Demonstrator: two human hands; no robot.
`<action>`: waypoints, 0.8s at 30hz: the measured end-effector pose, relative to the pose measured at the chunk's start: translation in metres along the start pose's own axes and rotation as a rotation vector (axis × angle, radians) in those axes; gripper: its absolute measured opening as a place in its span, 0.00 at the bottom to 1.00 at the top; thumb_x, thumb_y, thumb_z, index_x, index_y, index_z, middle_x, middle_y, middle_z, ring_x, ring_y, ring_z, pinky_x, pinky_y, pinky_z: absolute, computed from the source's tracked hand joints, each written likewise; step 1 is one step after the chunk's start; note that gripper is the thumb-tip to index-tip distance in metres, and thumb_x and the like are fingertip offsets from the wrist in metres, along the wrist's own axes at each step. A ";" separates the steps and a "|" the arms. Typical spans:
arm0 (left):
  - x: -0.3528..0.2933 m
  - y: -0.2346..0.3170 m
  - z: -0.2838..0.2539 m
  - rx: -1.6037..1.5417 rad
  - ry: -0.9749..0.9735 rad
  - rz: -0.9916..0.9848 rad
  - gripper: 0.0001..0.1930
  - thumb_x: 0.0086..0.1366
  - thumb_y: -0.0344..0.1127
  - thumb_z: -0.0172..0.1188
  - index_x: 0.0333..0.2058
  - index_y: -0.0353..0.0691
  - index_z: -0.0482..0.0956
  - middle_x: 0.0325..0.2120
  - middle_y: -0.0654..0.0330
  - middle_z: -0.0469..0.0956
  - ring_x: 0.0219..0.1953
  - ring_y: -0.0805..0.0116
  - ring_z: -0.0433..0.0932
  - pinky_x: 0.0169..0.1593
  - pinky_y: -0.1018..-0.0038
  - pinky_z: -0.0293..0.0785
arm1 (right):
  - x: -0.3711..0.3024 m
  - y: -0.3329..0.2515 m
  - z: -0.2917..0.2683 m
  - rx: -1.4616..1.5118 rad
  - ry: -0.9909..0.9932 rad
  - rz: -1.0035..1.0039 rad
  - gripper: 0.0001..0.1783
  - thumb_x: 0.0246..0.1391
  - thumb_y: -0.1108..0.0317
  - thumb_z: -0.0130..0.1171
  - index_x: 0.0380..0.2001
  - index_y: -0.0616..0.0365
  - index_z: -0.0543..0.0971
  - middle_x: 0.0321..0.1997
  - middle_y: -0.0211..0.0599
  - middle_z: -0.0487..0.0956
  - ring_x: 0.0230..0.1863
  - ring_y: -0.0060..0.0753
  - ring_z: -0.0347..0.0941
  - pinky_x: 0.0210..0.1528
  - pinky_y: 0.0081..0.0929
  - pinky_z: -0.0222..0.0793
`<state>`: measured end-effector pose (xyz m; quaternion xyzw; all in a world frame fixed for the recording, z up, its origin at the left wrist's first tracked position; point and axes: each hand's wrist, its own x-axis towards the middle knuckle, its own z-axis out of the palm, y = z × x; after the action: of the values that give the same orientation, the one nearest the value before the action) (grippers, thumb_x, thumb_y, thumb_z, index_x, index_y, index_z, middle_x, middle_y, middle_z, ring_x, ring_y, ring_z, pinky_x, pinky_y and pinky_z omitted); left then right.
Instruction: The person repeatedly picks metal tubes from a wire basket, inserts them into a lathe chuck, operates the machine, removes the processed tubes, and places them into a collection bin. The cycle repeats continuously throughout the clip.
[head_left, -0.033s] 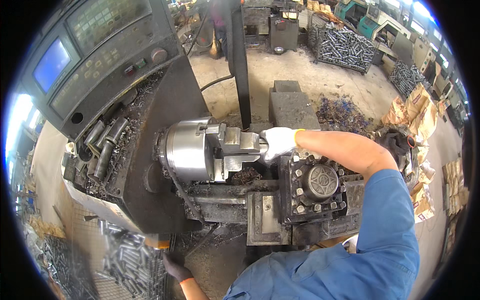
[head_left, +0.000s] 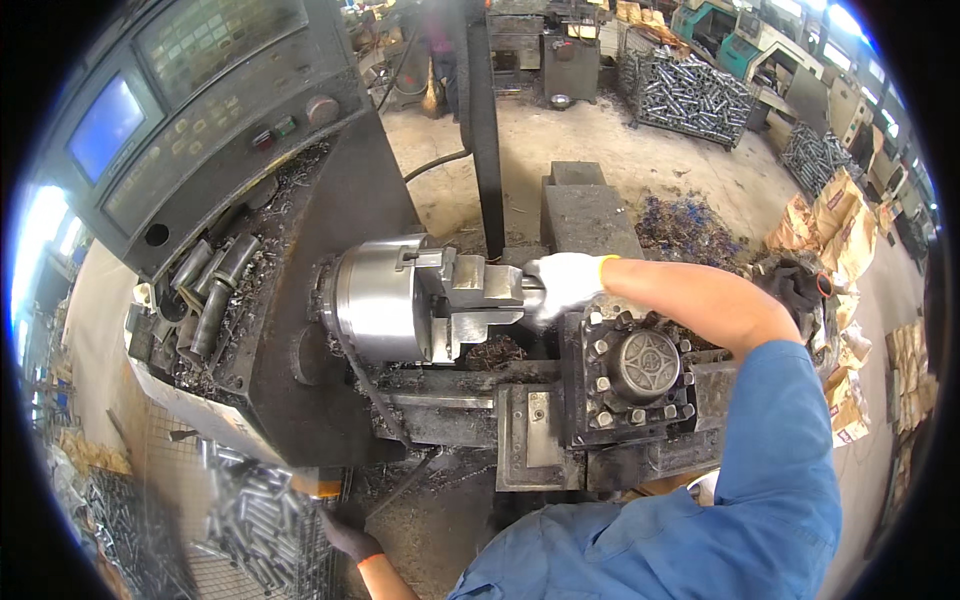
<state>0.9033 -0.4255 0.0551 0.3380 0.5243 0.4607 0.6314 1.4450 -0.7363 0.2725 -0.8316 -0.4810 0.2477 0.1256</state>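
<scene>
My right hand [head_left: 568, 281], in a white glove, is closed around the end of a metal workpiece [head_left: 533, 292] at the jaws of the lathe chuck [head_left: 378, 302]. Most of that piece is hidden by the glove and the jaws [head_left: 486, 282]. Just to the right of the hand and nearer me sits the black tool post [head_left: 640, 366] with its round cap. My left hand [head_left: 351, 538], in a dark glove, is low at the left, beside a wire basket of metal cylinders [head_left: 262, 520]. Its fingers are dark and partly lost against the machine's lower corner.
A control panel [head_left: 185, 120] with a lit screen rises at the left. Several metal tubes [head_left: 222, 290] lie among chips on the ledge below it. At the back stands a crate of metal parts [head_left: 694, 95]. Brown paper sacks [head_left: 843, 225] are at the right.
The white-gloved hand has shifted very slightly right, still around the workpiece. My left hand has moved slightly left, toward the wire basket.
</scene>
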 end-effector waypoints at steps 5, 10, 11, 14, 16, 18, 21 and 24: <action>0.030 0.026 -0.007 -0.093 -0.105 -0.251 0.30 0.74 0.68 0.54 0.20 0.55 0.64 0.15 0.70 0.61 0.22 0.71 0.67 0.27 0.67 0.66 | -0.003 -0.010 -0.002 -0.256 -0.153 0.230 0.42 0.42 0.49 0.75 0.58 0.62 0.80 0.46 0.56 0.87 0.49 0.56 0.84 0.52 0.44 0.79; 0.071 0.019 -0.038 -0.061 -0.430 -0.245 0.21 0.76 0.59 0.53 0.36 0.47 0.77 0.22 0.66 0.70 0.21 0.65 0.70 0.26 0.61 0.69 | 0.004 -0.017 0.000 0.032 0.051 0.088 0.48 0.42 0.53 0.76 0.66 0.63 0.73 0.60 0.59 0.82 0.60 0.56 0.81 0.61 0.41 0.77; 0.077 0.013 -0.043 -0.042 -0.506 -0.194 0.19 0.77 0.55 0.52 0.40 0.45 0.79 0.23 0.66 0.72 0.21 0.65 0.72 0.27 0.59 0.71 | 0.002 -0.008 -0.003 0.134 0.056 0.020 0.53 0.42 0.54 0.77 0.70 0.64 0.70 0.64 0.60 0.80 0.63 0.55 0.79 0.64 0.39 0.76; 0.082 -0.006 -0.049 1.012 -0.269 0.577 0.24 0.75 0.43 0.58 0.62 0.31 0.77 0.54 0.49 0.82 0.52 0.52 0.82 0.55 0.59 0.78 | -0.003 0.038 -0.005 0.194 0.061 0.069 0.44 0.54 0.56 0.73 0.69 0.67 0.73 0.67 0.58 0.79 0.66 0.45 0.78 0.68 0.35 0.74; 0.072 -0.010 -0.045 0.529 -0.278 0.414 0.22 0.79 0.42 0.51 0.61 0.31 0.78 0.57 0.47 0.80 0.58 0.52 0.78 0.64 0.58 0.72 | -0.012 0.082 -0.009 0.011 -0.271 0.254 0.15 0.62 0.61 0.66 0.42 0.63 0.86 0.28 0.35 0.85 0.27 0.27 0.79 0.36 0.34 0.78; 0.054 -0.004 -0.035 0.370 -0.186 0.206 0.24 0.81 0.44 0.50 0.62 0.30 0.77 0.56 0.47 0.80 0.58 0.54 0.78 0.64 0.58 0.71 | -0.013 0.112 -0.002 0.134 -0.690 0.219 0.12 0.63 0.65 0.57 0.37 0.61 0.87 0.28 0.32 0.85 0.25 0.29 0.79 0.32 0.39 0.77; 0.019 0.032 -0.014 0.776 -0.140 0.673 0.24 0.80 0.42 0.54 0.66 0.31 0.73 0.57 0.51 0.80 0.60 0.60 0.77 0.67 0.62 0.70 | -0.021 0.122 -0.011 -0.526 -0.165 0.370 0.19 0.59 0.64 0.59 0.49 0.60 0.87 0.41 0.48 0.90 0.42 0.51 0.88 0.48 0.41 0.84; -0.026 0.077 0.021 0.422 -0.114 0.743 0.25 0.76 0.35 0.61 0.67 0.31 0.71 0.58 0.49 0.80 0.61 0.57 0.77 0.67 0.60 0.73 | -0.050 0.086 -0.045 -0.337 0.659 0.530 0.30 0.54 0.62 0.63 0.60 0.60 0.82 0.56 0.54 0.86 0.54 0.57 0.85 0.61 0.41 0.79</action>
<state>0.9061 -0.4219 0.1392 0.6505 0.4139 0.5201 0.3674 1.5115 -0.8211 0.2863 -0.9693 -0.2194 -0.0881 0.0672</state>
